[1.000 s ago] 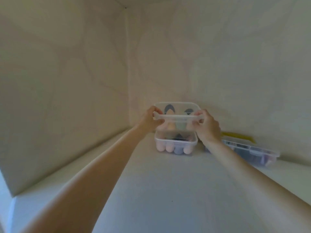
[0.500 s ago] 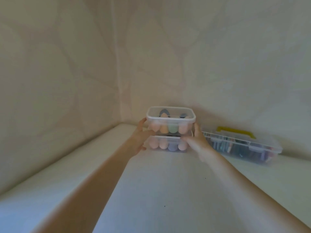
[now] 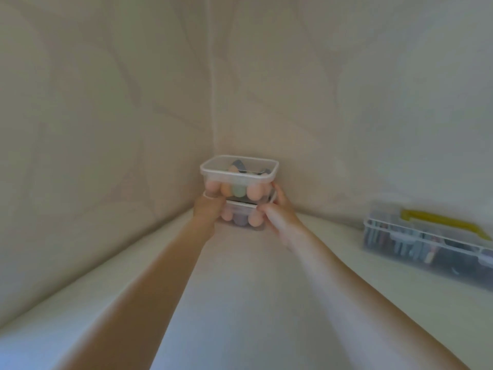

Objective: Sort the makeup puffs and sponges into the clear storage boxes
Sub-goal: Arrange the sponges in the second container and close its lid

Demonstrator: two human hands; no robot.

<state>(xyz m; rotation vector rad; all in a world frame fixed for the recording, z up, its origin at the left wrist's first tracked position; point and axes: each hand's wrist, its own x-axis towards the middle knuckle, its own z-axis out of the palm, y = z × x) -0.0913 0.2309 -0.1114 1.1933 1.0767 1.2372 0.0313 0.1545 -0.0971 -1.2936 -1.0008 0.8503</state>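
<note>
You have two clear boxes stacked in the far corner, the upper box [image 3: 239,175] on the lower box [image 3: 244,218], sponges [image 3: 231,190] inside both. Your left hand [image 3: 207,207] and right hand [image 3: 277,212] flank the stack. A handled case [image 3: 426,240] lies well apart to its right, along the back wall.

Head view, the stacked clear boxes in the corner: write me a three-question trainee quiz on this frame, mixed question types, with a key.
1. True or false: the upper clear box sits on top of the lower clear box.
2. Which hand is at the stack's left side?
A. left hand
B. right hand
C. neither
3. Fill in: the long case to the right of the stack has a ______ handle.

Key
1. True.
2. A; the right hand holds the opposite side.
3. Yellow.
</note>
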